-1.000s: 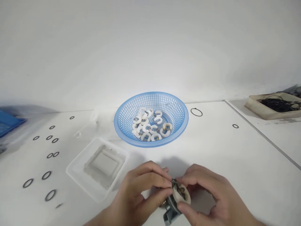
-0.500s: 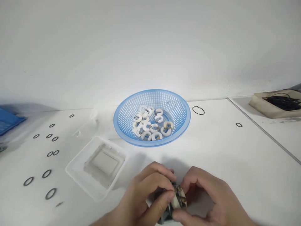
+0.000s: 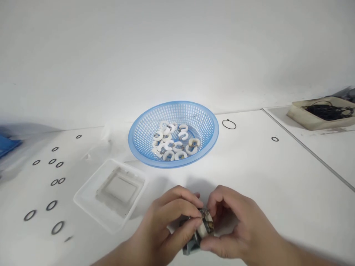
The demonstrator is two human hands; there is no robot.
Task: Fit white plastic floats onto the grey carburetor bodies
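Both hands meet low in the middle of the view over a small motor-like part with a white ring end, brass-coloured bits and a grey metal body. My left hand pinches it from the left with thumb and forefinger. My right hand wraps it from the right, thumb under the white ring. Beyond the hands stands a blue mesh basket holding several white C-shaped pieces with metal fittings.
A clear shallow plastic tray lies left of the hands. Several black O-rings are scattered at the left, a thin wire ring and one small ring at the right. A beige tray of black rings sits far right.
The hands have closed in tighter round the part and shifted slightly left and up. The view has tilted a little, so the basket appears higher.
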